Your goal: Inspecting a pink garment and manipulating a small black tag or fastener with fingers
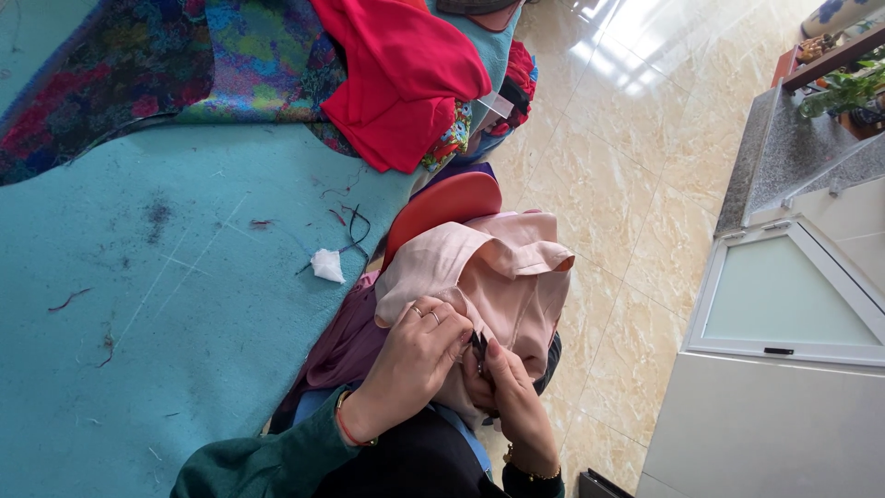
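Both hands [461,364] pinch pink garment [498,267] (bunched above fingers), small dark tool [478,346] between.

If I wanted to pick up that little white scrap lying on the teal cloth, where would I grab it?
Pinch the white scrap at its raised, crumpled middle, coming straight down from above. It lies loose and flat on the teal cloth, apart from the dark threads beside it, so probably no edge offers a better hold.

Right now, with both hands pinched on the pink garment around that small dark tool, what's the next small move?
Probably ease the small dark tool a little further along the pink garment: both the left hand and the right hand pinch the fabric there, holding it bunched.
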